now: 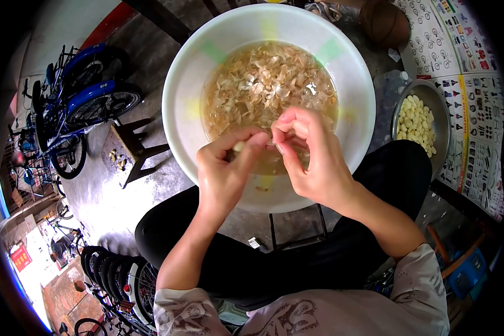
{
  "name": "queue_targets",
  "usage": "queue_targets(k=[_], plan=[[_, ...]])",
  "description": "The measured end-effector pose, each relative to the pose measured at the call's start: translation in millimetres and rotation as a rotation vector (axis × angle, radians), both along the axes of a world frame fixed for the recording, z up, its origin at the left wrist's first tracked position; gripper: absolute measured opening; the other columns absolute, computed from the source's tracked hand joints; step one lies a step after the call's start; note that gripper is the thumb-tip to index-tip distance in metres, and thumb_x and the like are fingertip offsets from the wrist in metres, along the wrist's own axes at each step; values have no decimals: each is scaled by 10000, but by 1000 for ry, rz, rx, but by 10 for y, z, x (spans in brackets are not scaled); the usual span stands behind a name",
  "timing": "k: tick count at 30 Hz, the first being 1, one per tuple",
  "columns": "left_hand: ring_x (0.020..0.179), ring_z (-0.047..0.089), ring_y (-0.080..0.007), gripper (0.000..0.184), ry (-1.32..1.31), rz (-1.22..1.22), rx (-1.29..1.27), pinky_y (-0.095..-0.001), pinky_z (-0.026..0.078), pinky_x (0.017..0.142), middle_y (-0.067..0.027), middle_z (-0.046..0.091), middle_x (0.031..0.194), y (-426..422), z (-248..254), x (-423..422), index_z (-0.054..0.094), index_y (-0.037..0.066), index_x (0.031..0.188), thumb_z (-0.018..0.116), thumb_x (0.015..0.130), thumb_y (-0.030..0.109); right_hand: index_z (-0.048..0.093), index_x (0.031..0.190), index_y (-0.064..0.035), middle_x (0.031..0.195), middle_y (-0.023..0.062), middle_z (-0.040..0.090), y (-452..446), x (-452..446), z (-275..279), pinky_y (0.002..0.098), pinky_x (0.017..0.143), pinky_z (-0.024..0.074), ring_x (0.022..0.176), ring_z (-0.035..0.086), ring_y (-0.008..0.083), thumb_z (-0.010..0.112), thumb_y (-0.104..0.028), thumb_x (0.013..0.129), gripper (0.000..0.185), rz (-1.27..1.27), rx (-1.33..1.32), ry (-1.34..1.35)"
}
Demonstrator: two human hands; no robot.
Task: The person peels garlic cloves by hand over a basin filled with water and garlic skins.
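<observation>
A wide white basin (pixel 183 112) holds brownish water with many papery skins (pixel 263 78) afloat. Above its near half, my left hand (pixel 227 162) is closed around a pale garlic clove (pixel 239 147), mostly hidden by the fingers. My right hand (pixel 311 154) meets it at the fingertips, thumb and forefinger pinched together on something too small to make out. To the right, a metal bowl (pixel 443 120) contains a heap of peeled cloves (pixel 414 124).
Beyond the metal bowl lies a printed sheet (pixel 479 112). A clear plastic container (pixel 389 89) stands between basin and bowl. At left are a small wooden stool (pixel 130 147) and several bicycles (pixel 95 101). A blue object (pixel 467 274) sits at lower right.
</observation>
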State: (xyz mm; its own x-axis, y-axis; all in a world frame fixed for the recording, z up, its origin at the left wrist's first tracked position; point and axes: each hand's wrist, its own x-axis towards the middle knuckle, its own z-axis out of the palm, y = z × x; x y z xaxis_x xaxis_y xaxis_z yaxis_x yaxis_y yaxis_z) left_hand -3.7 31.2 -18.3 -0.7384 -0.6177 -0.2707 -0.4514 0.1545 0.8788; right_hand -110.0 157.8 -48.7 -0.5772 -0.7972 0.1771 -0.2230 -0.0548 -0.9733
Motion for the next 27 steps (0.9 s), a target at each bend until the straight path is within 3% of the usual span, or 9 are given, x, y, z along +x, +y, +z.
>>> queue_targets(k=[2, 3, 5, 8, 14, 21, 24, 27], plan=[[577, 455, -25, 221, 22, 160, 283, -199, 358, 512, 11, 622, 708, -32, -1, -11, 718, -28, 1005, 700, 926, 178, 372, 1228, -11, 884, 149, 600, -16, 18, -8, 364, 685, 554, 789, 665, 285, 574, 122, 864, 436, -3, -60, 9], [577, 455, -25, 221, 22, 163, 280, -199, 358, 512, 11, 622, 708, -36, -10, 1, 718, -28, 1005, 700, 926, 178, 372, 1228, -11, 884, 149, 600, -21, 25, -3, 364, 685, 554, 789, 665, 285, 574, 122, 864, 436, 0, -63, 8], [568, 394, -31, 227, 102, 262, 579, -205, 319, 510, 42, 532, 671, -28, -62, 16, 705, -15, 1007, 679, 947, 203, 368, 1229, -7, 891, 150, 598, -14, 27, 9, 359, 701, 560, 801, 668, 275, 577, 129, 861, 444, 0, -60, 39], [588, 346, -31, 202, 220, 298, 801, -206, 278, 523, 65, 446, 668, -19, -124, 38, 690, 15, 1023, 638, 975, 203, 374, 1225, -2, 926, 149, 598, -17, 17, 6, 340, 737, 563, 838, 670, 262, 579, 131, 861, 438, 17, -82, -16], [609, 330, -31, 243, 280, 342, 1012, -197, 296, 539, 60, 397, 676, -26, -76, 23, 652, 20, 1051, 530, 1033, 228, 437, 1192, 0, 985, 144, 590, -20, 22, 6, 320, 799, 563, 891, 665, 235, 591, 110, 866, 377, 31, -81, -201], [626, 361, -29, 223, 282, 321, 1010, -197, 332, 557, 65, 428, 713, 25, -105, 44, 668, 24, 1068, 571, 1016, 218, 490, 1183, -30, 1015, 111, 600, -49, -32, 37, 328, 774, 574, 893, 666, 221, 763, -36, 799, 472, -36, -42, 35], [651, 445, -25, 231, 205, 407, 837, -193, 412, 587, 55, 498, 736, 117, -68, 11, 676, 15, 1069, 599, 1002, 222, 497, 1203, -43, 1025, 108, 606, -49, -17, 50, 320, 761, 574, 893, 665, 217, 819, -89, 760, 550, -24, -20, 19], [679, 498, -25, 230, 218, 311, 680, -203, 468, 618, 31, 582, 786, 133, -97, 53, 689, -6, 1060, 636, 981, 204, 507, 1200, -46, 1014, 106, 619, -58, 4, 65, 313, 737, 581, 890, 675, 202, 838, -129, 755, 562, -29, -1, -17]])
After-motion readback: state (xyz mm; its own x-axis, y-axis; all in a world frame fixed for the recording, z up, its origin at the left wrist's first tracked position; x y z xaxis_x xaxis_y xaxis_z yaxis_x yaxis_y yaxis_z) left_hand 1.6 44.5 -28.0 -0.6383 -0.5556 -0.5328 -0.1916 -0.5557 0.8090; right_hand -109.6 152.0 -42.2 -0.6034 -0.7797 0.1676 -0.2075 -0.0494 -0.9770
